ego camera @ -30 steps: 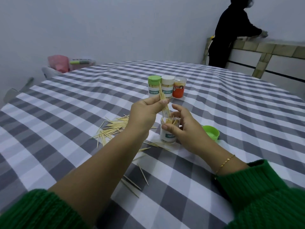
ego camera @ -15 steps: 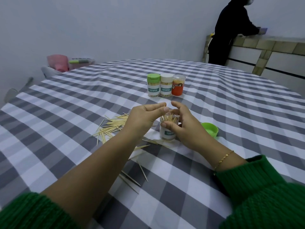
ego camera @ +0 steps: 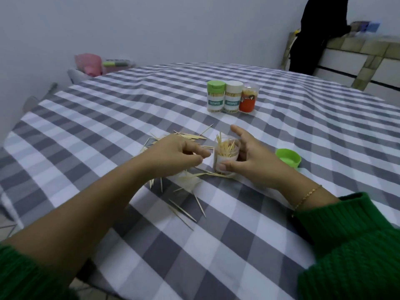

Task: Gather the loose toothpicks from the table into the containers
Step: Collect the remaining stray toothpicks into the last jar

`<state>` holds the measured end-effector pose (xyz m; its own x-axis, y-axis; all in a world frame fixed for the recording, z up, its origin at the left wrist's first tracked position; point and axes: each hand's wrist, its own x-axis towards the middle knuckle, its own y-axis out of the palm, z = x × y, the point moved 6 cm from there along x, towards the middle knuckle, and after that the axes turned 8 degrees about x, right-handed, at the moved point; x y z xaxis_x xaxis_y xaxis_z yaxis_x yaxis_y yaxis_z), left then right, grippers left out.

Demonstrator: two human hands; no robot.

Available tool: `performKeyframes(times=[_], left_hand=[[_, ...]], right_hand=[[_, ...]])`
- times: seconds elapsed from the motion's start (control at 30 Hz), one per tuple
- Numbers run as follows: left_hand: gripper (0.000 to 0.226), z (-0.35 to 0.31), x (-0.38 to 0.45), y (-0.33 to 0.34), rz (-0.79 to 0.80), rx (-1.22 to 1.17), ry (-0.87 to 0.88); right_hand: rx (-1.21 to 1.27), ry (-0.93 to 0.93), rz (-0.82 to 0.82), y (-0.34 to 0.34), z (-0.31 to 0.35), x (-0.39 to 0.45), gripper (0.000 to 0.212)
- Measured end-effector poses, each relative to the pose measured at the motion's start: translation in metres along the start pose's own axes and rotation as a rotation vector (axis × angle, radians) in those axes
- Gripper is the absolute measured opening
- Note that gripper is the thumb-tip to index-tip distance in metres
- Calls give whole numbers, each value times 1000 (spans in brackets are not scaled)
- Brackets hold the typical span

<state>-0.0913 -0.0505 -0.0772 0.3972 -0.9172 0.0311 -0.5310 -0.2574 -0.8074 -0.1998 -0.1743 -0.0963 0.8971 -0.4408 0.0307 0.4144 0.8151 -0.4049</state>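
Note:
A clear lidless toothpick container stands upright on the checked tablecloth, partly filled with toothpicks that stick up. My right hand grips it, thumb on the front, fingers behind, index finger raised. My left hand is low over the pile of loose toothpicks, just left of the container. Its fingers are curled down toward the thumb; whether they pinch any toothpicks is hidden. More loose toothpicks lie scattered nearer to me.
A green lid lies upturned right of my right hand. Farther back stand three closed containers: green-lidded, white-lidded and orange. A person in black stands at a counter far right. Pink items sit beyond the table's left edge.
My left hand let a bundle of toothpicks go into the container, then dropped left and down onto the loose pile. My right hand has kept its hold on the container.

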Motion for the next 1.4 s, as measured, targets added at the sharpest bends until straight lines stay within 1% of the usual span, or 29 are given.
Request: performKeyframes(times=[0.07,0.2,0.23,0.3,0.4,0.47,0.6,0.73,0.8,0.9,1.0,1.03,1.2,1.4], left_hand=[[17,-2,-13,3,114,49,78],[31,-2,-39,19,472,130,114],[37,-2,-44,21,519,168,117],[44,-2,-48,21,547,244,119],[43,-1,-49,20,527,319,117],[36,1,-48,20,483,332,121],[14,4,-39,16,293,364,160],[4,10,-30,10,127,427,159],[4,13,-27,8,63,466,142],[14,13,-23,4,2,536,128],[34,8,-20,5,15,575,118],[37,6,-19,6,33,578,108],[33,-5,-15,14,107,611,122],[32,-25,-9,24,112,651,211]], right_hand=[[19,20,21,2,-2,0,99],[37,49,28,2,-2,-1,98],[38,52,27,2,-2,-1,98],[32,54,24,2,0,-2,97],[34,60,18,3,1,-3,95],[40,60,17,3,2,-5,95],[55,64,25,4,2,-5,94],[52,56,25,4,2,-4,93],[48,50,27,4,3,-4,93],[32,39,21,3,1,-3,94],[28,33,16,2,-1,-2,94],[27,32,14,2,-1,-2,95],[-17,15,-26,-3,0,-1,95],[-58,-3,-50,-5,0,0,95]])
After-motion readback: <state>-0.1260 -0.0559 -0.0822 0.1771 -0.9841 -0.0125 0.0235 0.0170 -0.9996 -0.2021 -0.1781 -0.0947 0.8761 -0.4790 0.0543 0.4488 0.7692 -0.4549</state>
